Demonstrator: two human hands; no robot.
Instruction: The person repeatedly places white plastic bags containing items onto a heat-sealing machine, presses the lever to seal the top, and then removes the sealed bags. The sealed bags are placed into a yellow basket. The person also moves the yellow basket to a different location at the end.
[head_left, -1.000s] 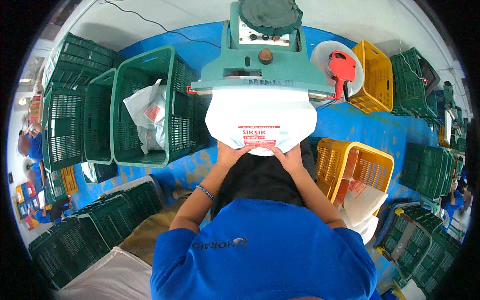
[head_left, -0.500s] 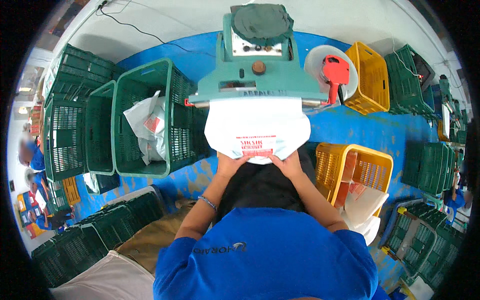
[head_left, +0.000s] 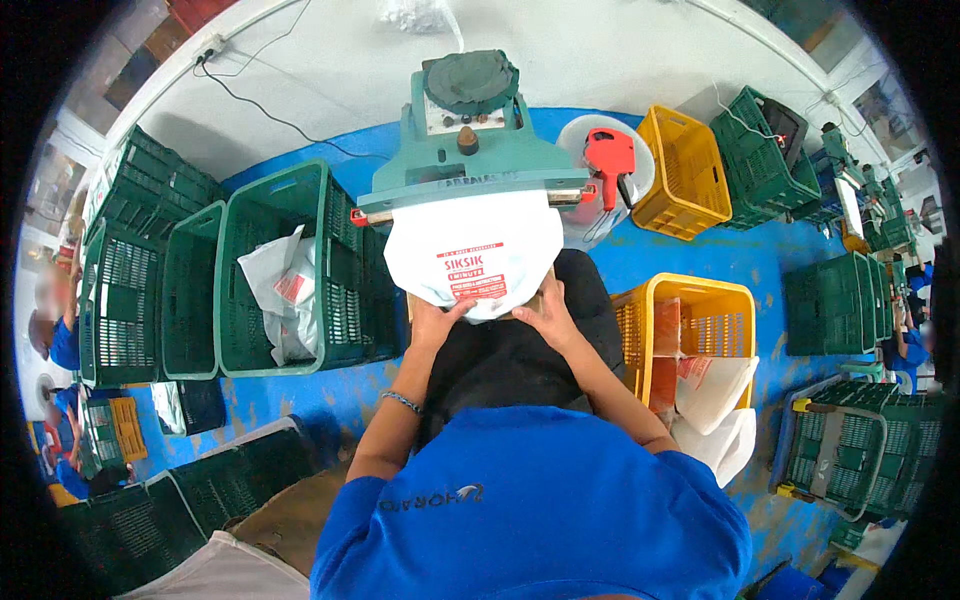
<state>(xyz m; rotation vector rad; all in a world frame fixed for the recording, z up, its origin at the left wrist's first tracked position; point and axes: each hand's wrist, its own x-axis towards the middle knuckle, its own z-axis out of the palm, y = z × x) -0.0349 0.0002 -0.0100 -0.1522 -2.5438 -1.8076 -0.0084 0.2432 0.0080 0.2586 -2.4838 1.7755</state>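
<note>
A white plastic bag (head_left: 470,228) with red print lies flat, its far edge in the jaw of a green bag sealer (head_left: 455,165). My left hand (head_left: 434,322) grips the bag's near left corner, thumb on top and fingers mostly hidden under it. At the near right corner my right hand (head_left: 550,316) holds the bag the same way, thumb near its lower edge. The bag looks full and rounded toward me. A dark cloth (head_left: 470,82) rests on top of the sealer.
A red label gun (head_left: 610,160) lies on a white bucket (head_left: 648,165) right of the sealer. Green crates (head_left: 225,300) stand left, one with white bags (head_left: 290,290). A yellow crate (head_left: 735,290) at right holds more white bags (head_left: 715,390). A power cord (head_left: 280,118) runs along the wall.
The view has shifted, so the sealer sits lower and further left. Both hands still hold the bag at the sealer, with the thumbs slightly further apart.
</note>
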